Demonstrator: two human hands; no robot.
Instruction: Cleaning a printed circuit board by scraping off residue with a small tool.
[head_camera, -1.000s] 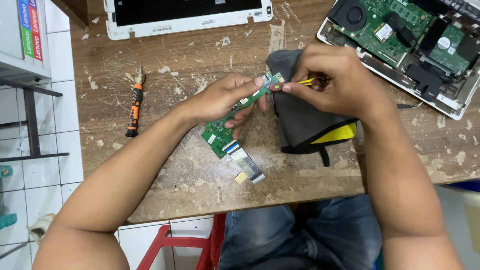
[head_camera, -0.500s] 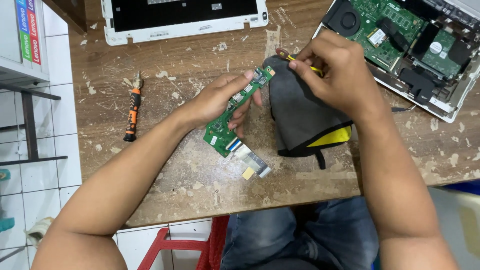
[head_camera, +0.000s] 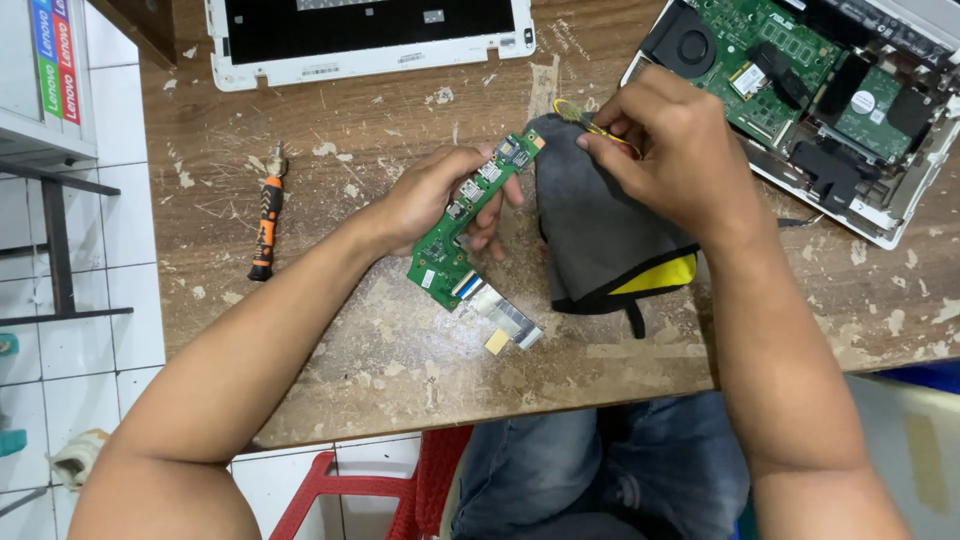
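A: Circuit board (head_camera: 470, 212), narrow, green, flat ribbon cable (head_camera: 502, 310) at its lower end. Location?

B: Above the worn wooden table (head_camera: 400, 350), clamped in the left hand (head_camera: 432, 200).

A: Right hand (head_camera: 672, 150)?

B: Fingers pinched shut on a thin yellow tool (head_camera: 590, 124), over the grey cloth (head_camera: 600, 230). Opened laptop (head_camera: 830, 90) just beyond; orange screwdriver (head_camera: 265, 215) well left.
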